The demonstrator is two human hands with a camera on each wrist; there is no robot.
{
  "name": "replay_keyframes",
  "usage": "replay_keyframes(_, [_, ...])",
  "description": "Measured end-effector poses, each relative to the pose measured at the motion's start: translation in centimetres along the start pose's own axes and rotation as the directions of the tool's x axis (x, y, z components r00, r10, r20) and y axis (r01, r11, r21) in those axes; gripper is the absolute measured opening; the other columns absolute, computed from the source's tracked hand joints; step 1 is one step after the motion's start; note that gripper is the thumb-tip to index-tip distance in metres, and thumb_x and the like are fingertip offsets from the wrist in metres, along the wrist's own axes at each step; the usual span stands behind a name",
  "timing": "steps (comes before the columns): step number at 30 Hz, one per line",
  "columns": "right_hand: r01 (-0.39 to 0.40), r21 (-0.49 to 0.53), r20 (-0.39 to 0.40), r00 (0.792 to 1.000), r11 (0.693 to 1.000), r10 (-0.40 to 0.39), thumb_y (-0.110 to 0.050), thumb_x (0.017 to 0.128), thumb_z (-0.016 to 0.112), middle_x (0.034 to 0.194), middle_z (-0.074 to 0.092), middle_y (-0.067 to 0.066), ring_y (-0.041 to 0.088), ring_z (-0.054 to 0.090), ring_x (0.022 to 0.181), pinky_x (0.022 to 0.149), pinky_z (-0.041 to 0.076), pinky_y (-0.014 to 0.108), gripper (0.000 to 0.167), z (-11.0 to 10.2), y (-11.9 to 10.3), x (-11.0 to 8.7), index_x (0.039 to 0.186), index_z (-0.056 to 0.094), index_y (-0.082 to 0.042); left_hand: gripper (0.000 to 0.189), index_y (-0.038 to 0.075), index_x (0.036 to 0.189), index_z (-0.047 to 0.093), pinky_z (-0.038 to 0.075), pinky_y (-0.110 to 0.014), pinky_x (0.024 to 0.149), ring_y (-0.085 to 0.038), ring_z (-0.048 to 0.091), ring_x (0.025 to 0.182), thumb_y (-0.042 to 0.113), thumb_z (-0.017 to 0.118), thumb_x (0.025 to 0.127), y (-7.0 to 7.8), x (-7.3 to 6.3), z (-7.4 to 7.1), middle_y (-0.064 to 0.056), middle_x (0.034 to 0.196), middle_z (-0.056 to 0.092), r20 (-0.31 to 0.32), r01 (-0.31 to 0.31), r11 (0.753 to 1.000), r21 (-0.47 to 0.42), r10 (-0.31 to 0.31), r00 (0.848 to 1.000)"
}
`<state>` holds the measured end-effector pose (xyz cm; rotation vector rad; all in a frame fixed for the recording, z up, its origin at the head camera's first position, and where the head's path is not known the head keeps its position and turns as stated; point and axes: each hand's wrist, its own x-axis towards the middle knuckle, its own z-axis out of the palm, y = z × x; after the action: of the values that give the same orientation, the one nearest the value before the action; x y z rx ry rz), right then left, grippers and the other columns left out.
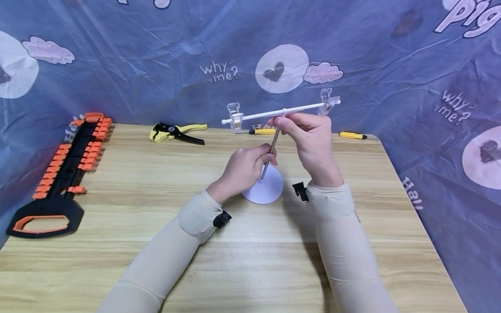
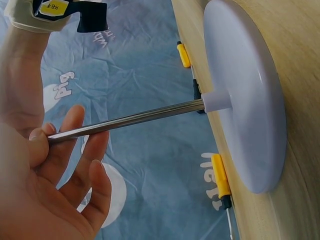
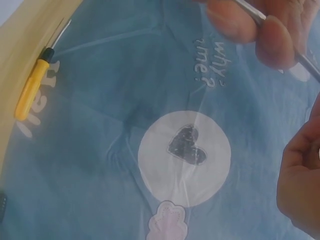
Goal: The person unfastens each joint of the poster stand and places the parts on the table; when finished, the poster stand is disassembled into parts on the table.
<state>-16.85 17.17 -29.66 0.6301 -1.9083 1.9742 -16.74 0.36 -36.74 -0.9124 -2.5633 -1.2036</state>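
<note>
A display stand has a round white base, a thin metal rod and a white crossbar. Clear plastic clips sit near both ends of the crossbar. The rod leans to the right as it rises. My left hand pinches the rod partway up, its other fingers loosely bent in the left wrist view. At the top, my right hand pinches the stand between thumb and fingers, just under the crossbar. In the right wrist view, fingers and a piece of rod are cut off by the frame.
Along the table's back edge lie a yellow-and-black wire stripper, a yellow screwdriver and another yellow screwdriver. A black holder with orange clips lies at the left. Blue printed cloth hangs behind the table.
</note>
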Motion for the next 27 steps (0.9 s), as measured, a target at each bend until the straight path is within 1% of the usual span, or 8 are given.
replay_keyframes(4, [-0.009,0.018,0.030,1.000,1.000,0.009,0.001,0.098,0.070,0.090,0.083,0.006,0.016,0.076,0.088,0.079,0.055,0.029,0.015,0.1,0.2,-0.1,0.097,0.083,-0.007,0.019,0.014,0.103,0.073,0.058,-0.040,0.081,-0.019,0.079,0.100,0.017,0.055,0.110,0.0,0.0,0.0,0.005,0.096,0.082,-0.006,-0.005,1.000,-0.004,0.005,1.000])
replay_keyframes(6, [-0.008,0.028,0.067,0.998,1.000,0.006,-0.009,0.101,0.071,0.092,0.083,0.006,0.016,0.076,0.093,0.085,0.055,0.029,0.012,0.0,0.4,-0.1,0.097,0.083,-0.008,0.019,0.014,0.103,0.073,0.058,-0.040,0.081,-0.019,0.079,0.099,0.017,0.056,0.110,0.0,0.0,0.1,0.005,0.096,0.082,-0.005,-0.010,1.000,-0.006,0.010,1.000])
replay_keyframes(9, [0.008,0.063,0.136,0.991,0.998,-0.016,-0.030,0.103,0.072,0.094,0.083,0.005,0.019,0.076,0.099,0.093,0.054,0.031,0.026,-0.2,0.6,-0.1,0.098,0.082,-0.006,0.019,0.015,0.103,0.073,0.058,-0.039,0.082,-0.018,0.079,0.099,0.017,0.056,0.110,0.0,0.0,0.0,0.005,0.095,0.082,-0.002,-0.015,1.000,-0.004,0.015,1.000])
replay_keyframes(12, [0.009,0.126,0.191,0.981,0.992,-0.033,-0.043,0.102,0.070,0.096,0.082,0.005,0.021,0.074,0.100,0.093,0.053,0.033,0.039,-0.4,0.9,-0.1,0.098,0.082,-0.007,0.019,0.016,0.103,0.074,0.058,-0.039,0.082,-0.017,0.078,0.099,0.018,0.056,0.110,0.0,0.0,0.0,0.006,0.095,0.082,0.001,-0.020,1.000,0.005,0.020,1.000])
replay_keyframes(15, [-0.025,0.190,0.219,0.976,0.981,-0.018,-0.045,0.100,0.070,0.098,0.082,0.005,0.021,0.073,0.100,0.092,0.052,0.032,0.035,-0.4,1.0,-0.1,0.099,0.083,-0.012,0.019,0.016,0.103,0.074,0.058,-0.039,0.082,-0.018,0.078,0.099,0.018,0.056,0.110,0.0,0.0,0.1,0.006,0.095,0.082,0.003,-0.024,1.000,0.006,0.024,1.000])
replay_keyframes(17, [-0.038,0.204,0.216,0.976,0.978,-0.007,-0.045,0.100,0.071,0.098,0.082,0.004,0.020,0.073,0.098,0.090,0.052,0.031,0.033,-0.4,1.1,0.0,0.099,0.083,-0.014,0.019,0.016,0.102,0.074,0.058,-0.039,0.082,-0.018,0.079,0.099,0.018,0.056,0.110,0.0,0.0,0.1,0.006,0.095,0.082,0.003,-0.027,1.000,0.004,0.027,1.000])
replay_keyframes(21, [-0.025,0.189,0.182,0.983,0.982,-0.010,-0.045,0.098,0.072,0.096,0.082,0.000,0.016,0.072,0.095,0.088,0.052,0.029,0.029,-0.2,1.1,0.0,0.101,0.082,-0.018,0.020,0.015,0.102,0.073,0.058,-0.040,0.083,-0.019,0.079,0.100,0.017,0.055,0.110,-0.1,0.1,0.1,0.005,0.096,0.082,0.005,-0.029,1.000,-0.004,0.029,1.000])
replay_keyframes(27, [-0.022,0.188,0.094,0.996,0.982,0.005,-0.043,0.092,0.078,0.093,0.082,-0.001,0.015,0.075,0.098,0.094,0.053,0.030,0.029,0.2,1.2,-0.2,0.102,0.081,-0.015,0.020,0.014,0.103,0.073,0.058,-0.039,0.084,-0.018,0.078,0.099,0.016,0.055,0.110,-0.2,0.1,0.1,0.004,0.096,0.082,0.004,-0.027,0.999,-0.018,0.027,1.000])
